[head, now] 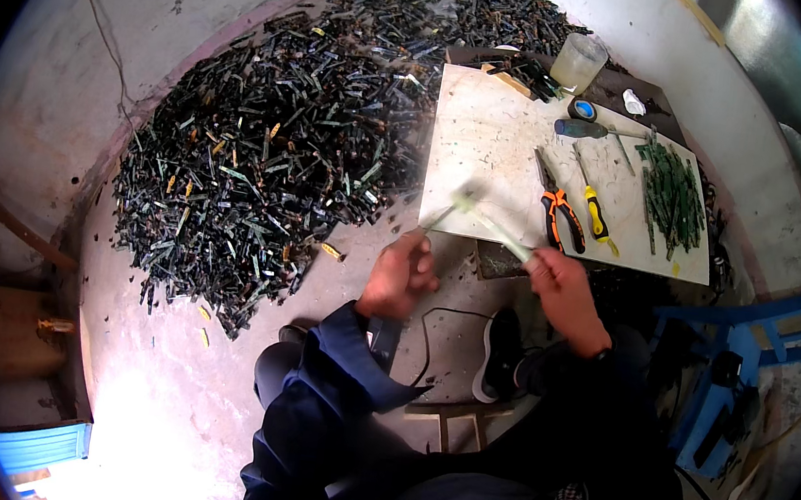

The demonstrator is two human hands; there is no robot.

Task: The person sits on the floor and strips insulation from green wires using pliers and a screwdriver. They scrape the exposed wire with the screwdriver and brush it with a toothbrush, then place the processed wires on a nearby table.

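Note:
My right hand (565,298) grips a pale, slim handle (508,238) that looks like a brush, its far end (465,201) blurred by motion. From the fingertips of my left hand (402,272) a thin dark strip (440,217) points up to that blurred end. Whether the two touch, I cannot tell. Both hands are just off the front edge of a white board (486,134). On the board lie pliers (558,208) with orange and black handles, a yellow and black screwdriver (595,210) and a heap of narrow green strips (673,194).
A large heap of small dark strips (256,161) covers the floor to the left. Behind the board stand a cloudy plastic cup (579,62) and a tape roll (582,109), near a blue-handled screwdriver (582,128). A blue chair (735,344) is at the right. A cable (427,341) crosses the floor.

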